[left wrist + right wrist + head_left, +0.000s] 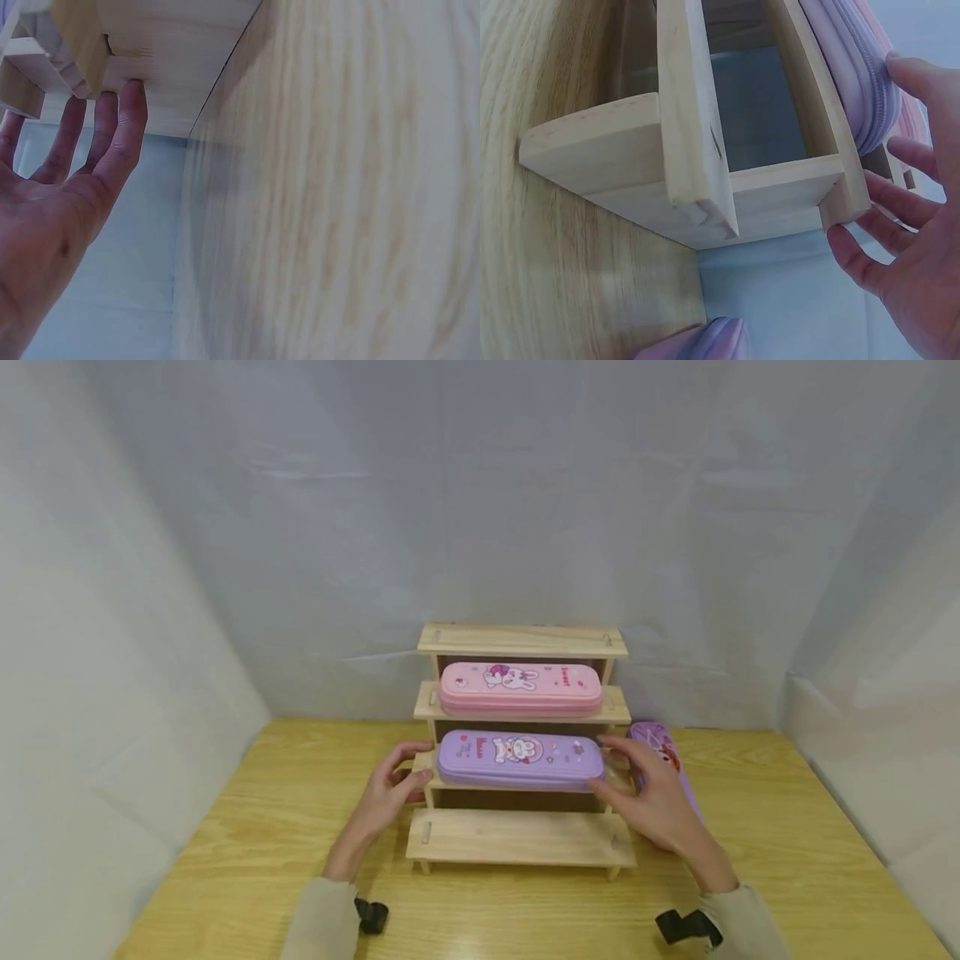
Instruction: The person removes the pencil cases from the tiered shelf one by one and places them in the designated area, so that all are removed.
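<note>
A lilac pencil case [521, 758] with a bunny print lies lengthwise on the second tier from the bottom of a wooden step rack [521, 837]. At the left end of that tier is my left hand [390, 783], its fingers extended beside the rack in the left wrist view. My right hand [652, 793] is at the other end. In the right wrist view its thumb touches the zipped end of the lilac case, while the other fingers reach around the board's end. One tier higher sits a pink pencil case [521, 687] with a rabbit print.
Another purple pencil case [660, 745] stands on the table right of the rack, partly hidden by my right hand. The rack's top board [522, 641] and bottom board are bare. Pale cloth [525, 510] hangs behind the wooden table [247, 843] and along both sides.
</note>
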